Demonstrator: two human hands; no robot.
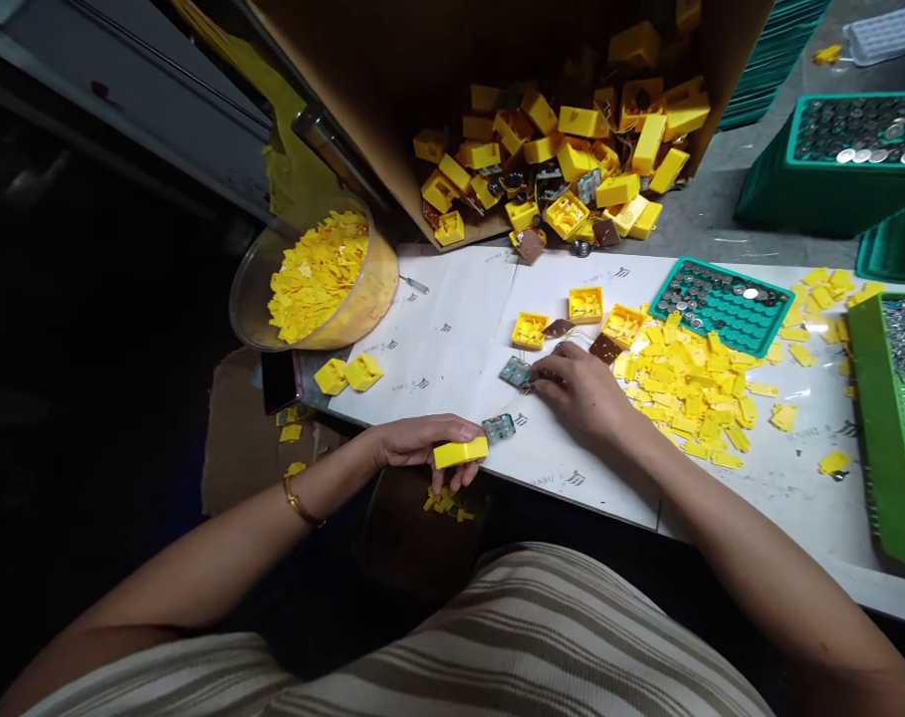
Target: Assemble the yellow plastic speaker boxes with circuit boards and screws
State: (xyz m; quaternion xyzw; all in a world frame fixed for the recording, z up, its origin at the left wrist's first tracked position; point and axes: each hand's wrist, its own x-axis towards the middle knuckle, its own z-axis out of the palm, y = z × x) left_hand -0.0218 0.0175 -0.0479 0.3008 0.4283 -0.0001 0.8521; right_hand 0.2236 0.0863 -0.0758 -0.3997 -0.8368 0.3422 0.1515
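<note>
My left hand (426, 438) is closed around a yellow plastic case (461, 452) just off the table's front edge. A small circuit board (498, 428) sticks out beside that case, and thin wires run from it. My right hand (578, 383) rests over the table with its fingers drawn together at the edge of another circuit board (516, 372); what lies between the fingertips is hidden. Beyond it are open yellow cases, one at the left (531, 330), another at the back (585, 305), with brown boards (605, 349) wired to them.
Flat yellow pieces (695, 388) are heaped to the right, below a green tray (777, 339) of coin cells. A cardboard box (377, 149) of yellow cases stands behind. A clear tub (383, 289) of yellow pieces stands left, and a green basket (881, 448) of metal parts right.
</note>
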